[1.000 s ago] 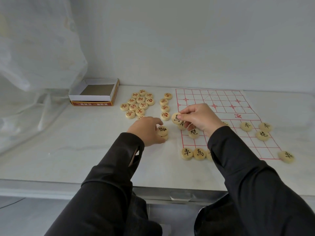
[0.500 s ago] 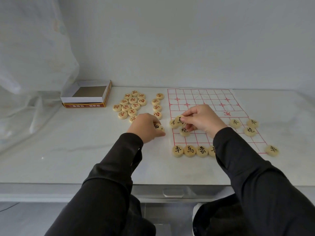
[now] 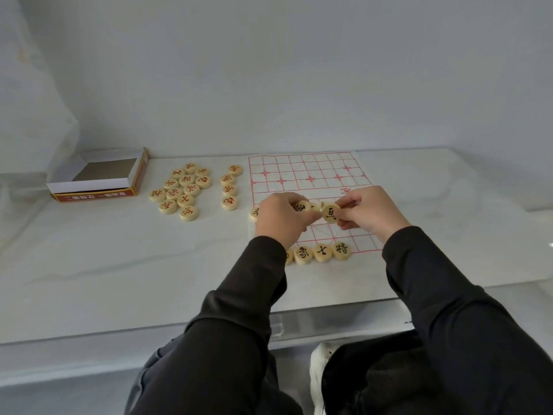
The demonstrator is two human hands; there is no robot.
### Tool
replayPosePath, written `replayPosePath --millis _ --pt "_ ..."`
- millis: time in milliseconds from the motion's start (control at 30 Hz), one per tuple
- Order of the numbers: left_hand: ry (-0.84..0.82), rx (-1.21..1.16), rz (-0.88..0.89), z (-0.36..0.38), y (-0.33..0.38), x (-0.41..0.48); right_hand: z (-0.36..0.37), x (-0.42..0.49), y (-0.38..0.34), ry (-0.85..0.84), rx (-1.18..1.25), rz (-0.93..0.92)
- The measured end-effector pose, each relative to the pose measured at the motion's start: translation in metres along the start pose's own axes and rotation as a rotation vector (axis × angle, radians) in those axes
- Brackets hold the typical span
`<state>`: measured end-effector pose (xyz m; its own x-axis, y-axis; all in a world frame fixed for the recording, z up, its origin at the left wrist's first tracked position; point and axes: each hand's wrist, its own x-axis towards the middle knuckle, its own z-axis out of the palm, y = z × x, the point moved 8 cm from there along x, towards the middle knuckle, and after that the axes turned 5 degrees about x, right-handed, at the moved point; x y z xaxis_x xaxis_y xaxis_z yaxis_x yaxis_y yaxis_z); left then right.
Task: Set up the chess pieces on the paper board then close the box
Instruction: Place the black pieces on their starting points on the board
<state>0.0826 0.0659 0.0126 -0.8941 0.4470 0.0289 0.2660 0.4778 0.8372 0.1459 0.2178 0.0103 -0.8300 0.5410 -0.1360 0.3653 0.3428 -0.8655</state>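
A paper board [image 3: 311,172] with a red grid lies on the white table. My right hand [image 3: 369,212] pinches a round black-lettered piece [image 3: 330,213], tilted up above the board's middle. Just left of it, my left hand [image 3: 281,218] holds another black-lettered piece [image 3: 300,206]. A row of black-lettered pieces [image 3: 321,253] lines the board's near edge, partly hidden by my left sleeve. One more black piece [image 3: 254,213] peeks out left of my left hand. Several red-lettered pieces [image 3: 182,187] sit in a cluster left of the board.
An open cardboard box [image 3: 95,178] with a red side stands at the back left by the wall. A short column of red-lettered pieces [image 3: 229,187] lies between the cluster and the board. Translucent plastic sheeting [image 3: 33,121] hangs at far left.
My left hand has left the table beside the board and risen over the board with a piece, meeting my right hand. The view has shifted, hiding the board's right-hand pieces.
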Motion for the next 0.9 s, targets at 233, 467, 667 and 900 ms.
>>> replayPosePath --millis 233,467,667,900 --pt "-0.032 0.015 0.046 0.058 0.026 0.003 -0.073 -0.004 0.03 0.18 -0.067 -0.01" --pt "-0.061 0.368 0.291 0.102 0.056 0.005 -0.108 -0.006 0.06 0.173 -0.211 0.021" --pt "-0.06 0.457 0.32 0.102 0.051 0.008 -0.095 -0.004 0.072 0.178 -0.185 0.031" --pt "-0.075 0.488 0.313 0.103 0.052 0.005 -0.083 -0.002 0.067 0.208 -0.468 -0.006"
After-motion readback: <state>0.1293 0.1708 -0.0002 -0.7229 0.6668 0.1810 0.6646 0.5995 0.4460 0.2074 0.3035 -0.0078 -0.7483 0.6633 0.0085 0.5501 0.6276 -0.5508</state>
